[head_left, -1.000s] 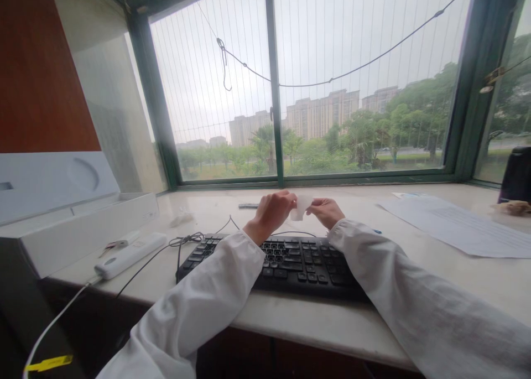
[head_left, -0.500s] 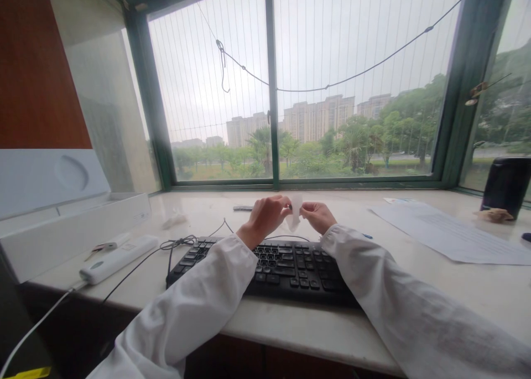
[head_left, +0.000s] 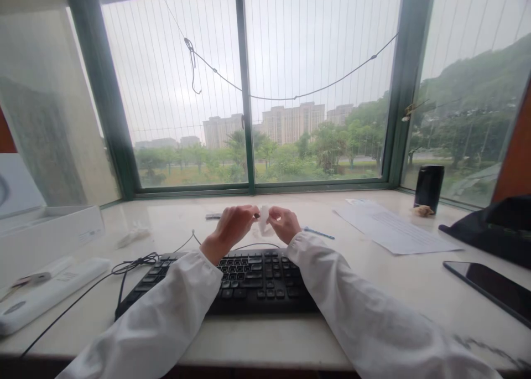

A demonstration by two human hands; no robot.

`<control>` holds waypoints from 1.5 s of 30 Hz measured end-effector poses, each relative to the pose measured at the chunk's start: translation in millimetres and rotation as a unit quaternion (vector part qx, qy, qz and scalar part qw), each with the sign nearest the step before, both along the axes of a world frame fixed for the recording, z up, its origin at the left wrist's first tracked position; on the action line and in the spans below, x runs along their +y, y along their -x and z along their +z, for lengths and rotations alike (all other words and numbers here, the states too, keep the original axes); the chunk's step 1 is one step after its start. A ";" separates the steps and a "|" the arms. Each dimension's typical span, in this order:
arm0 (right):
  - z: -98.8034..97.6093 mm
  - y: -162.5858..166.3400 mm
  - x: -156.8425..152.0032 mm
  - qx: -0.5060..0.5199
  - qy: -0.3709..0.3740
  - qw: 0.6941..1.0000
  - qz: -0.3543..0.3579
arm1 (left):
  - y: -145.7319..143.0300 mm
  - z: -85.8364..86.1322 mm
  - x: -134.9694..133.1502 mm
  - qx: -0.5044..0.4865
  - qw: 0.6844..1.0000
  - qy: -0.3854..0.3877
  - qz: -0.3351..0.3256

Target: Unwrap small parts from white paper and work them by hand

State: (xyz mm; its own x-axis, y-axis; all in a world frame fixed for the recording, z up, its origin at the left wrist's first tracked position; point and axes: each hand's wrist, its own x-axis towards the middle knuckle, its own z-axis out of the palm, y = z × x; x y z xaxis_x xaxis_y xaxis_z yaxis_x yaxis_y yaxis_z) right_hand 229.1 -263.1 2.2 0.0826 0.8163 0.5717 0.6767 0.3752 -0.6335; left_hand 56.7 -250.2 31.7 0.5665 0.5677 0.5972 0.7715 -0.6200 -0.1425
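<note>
By the counter's left edge lie a white box (head_left: 50, 235) and a long white device (head_left: 50, 293). A black keyboard (head_left: 249, 279) sits along the near edge. Just beyond its far side the left hand (head_left: 232, 228) and the right hand (head_left: 285, 224) meet. Each grip is pinched shut by the fingertips on a small white piece (head_left: 263, 219) held up between them. Further right lie a blue pen (head_left: 318, 233) and a paper sheet (head_left: 394, 229). A black cup (head_left: 429, 186) stands near the far right corner, and a dark phone (head_left: 489, 282) lies by the right edge.
</note>
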 end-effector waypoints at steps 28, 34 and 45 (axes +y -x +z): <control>-3.8 18.2 -9.7 -0.401 -0.060 0.913 0.038 | 71.1 39.9 25.2 0.126 0.913 0.387 -0.033; -6.7 44.1 -22.2 -0.383 -0.076 0.915 0.099 | 75.7 37.2 25.8 0.202 0.867 0.450 0.067; -11.9 51.4 -29.3 -0.381 -0.061 0.913 0.131 | 66.5 38.6 8.8 0.135 0.839 0.495 0.178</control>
